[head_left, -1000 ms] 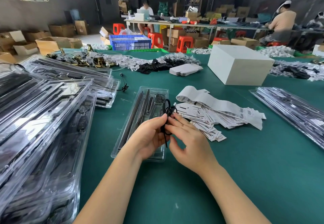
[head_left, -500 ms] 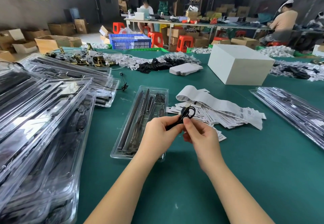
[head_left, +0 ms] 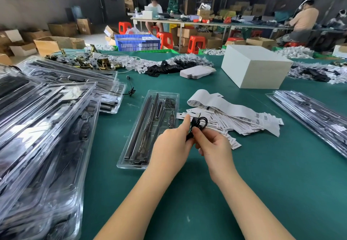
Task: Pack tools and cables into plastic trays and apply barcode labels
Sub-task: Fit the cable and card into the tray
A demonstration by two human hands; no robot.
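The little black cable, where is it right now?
In the head view, the black cable is pinched between the left hand and right hand, held above the green table between the open clear tray and the label pile.

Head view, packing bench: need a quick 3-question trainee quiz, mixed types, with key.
1. True or false: the black cable already lies in the clear tray.
2. Which hands hold the cable? A) left only B) right only C) both
3. Fill in: the pile of barcode labels lies to the ____ of the tray.

Key:
1. False: it is held above the green table, at the tray's right edge.
2. C: the left hand and right hand both pinch it.
3. Right.
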